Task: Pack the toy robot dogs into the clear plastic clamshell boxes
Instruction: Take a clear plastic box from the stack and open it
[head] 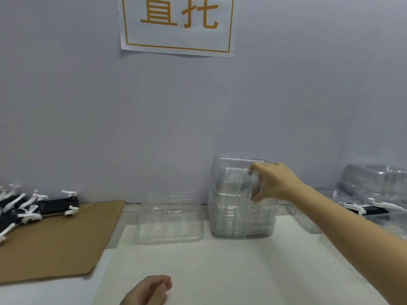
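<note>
Grey wall fills most of what I see, a paper sign taped up high, and below it runs the white table. A brown cardboard sheet lies on the left, with the toy robot dogs piled along its far edge, black bodies and white legs, well apart from the boxes. At the far right are filled clear packs, one showing a dog inside.

Against the wall stands the stack of clamshell boxes, nested together, and just beside it on the left sits one empty clamshell box.

I judge this to be the fetch-a-box step: no dog is in hand. Next I must peel a single shell off the nest without dragging the others, which thin, clingy plastic tends to resist.

My right hand reaches forward and pinches the stack's upper part, fingers over the top, thumb lower on the side. My left hand is at the near edge, loosely curled, holding nothing.
</note>
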`<state>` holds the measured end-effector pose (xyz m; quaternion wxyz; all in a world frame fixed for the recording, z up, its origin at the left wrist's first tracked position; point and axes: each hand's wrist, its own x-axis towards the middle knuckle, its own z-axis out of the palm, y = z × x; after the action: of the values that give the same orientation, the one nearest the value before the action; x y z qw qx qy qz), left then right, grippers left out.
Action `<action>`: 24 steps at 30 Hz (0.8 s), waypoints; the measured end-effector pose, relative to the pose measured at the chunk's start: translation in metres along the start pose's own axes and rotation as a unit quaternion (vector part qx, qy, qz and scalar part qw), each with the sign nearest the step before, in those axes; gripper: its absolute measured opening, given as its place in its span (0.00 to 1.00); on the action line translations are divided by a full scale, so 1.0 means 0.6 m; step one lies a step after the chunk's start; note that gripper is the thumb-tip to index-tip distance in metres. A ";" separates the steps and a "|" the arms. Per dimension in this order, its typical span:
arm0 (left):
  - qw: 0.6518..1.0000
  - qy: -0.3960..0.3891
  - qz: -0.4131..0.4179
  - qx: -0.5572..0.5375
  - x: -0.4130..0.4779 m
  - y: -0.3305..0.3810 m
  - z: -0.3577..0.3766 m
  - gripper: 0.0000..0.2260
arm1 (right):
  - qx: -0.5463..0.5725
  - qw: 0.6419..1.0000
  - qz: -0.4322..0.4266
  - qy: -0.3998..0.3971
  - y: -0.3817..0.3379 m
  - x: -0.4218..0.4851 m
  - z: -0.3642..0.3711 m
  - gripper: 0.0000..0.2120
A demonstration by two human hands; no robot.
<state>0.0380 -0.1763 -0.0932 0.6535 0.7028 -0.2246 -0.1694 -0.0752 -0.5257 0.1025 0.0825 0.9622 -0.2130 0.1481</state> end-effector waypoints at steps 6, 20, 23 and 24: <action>1.000 0.000 0.005 0.022 0.003 0.008 0.003 0.15 | 0.127 0.987 0.029 -0.098 0.006 0.014 -0.043 0.24; 1.000 0.008 -0.003 -0.008 -0.016 0.048 0.009 0.11 | -0.155 0.987 -0.039 -0.011 -0.021 -0.017 0.024 0.52; 0.999 0.024 0.006 0.022 -0.025 0.059 0.022 0.14 | -0.123 0.991 -0.059 0.002 -0.025 -0.013 0.021 0.47; 0.999 0.030 0.013 0.029 -0.028 0.066 0.032 0.15 | -0.118 0.991 -0.066 0.001 -0.030 -0.014 0.019 0.47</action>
<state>0.0101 -0.1852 -0.0561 0.6416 0.7232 -0.2182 -0.1332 -0.0718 -0.5091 0.0875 0.2048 0.9576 -0.1654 0.1172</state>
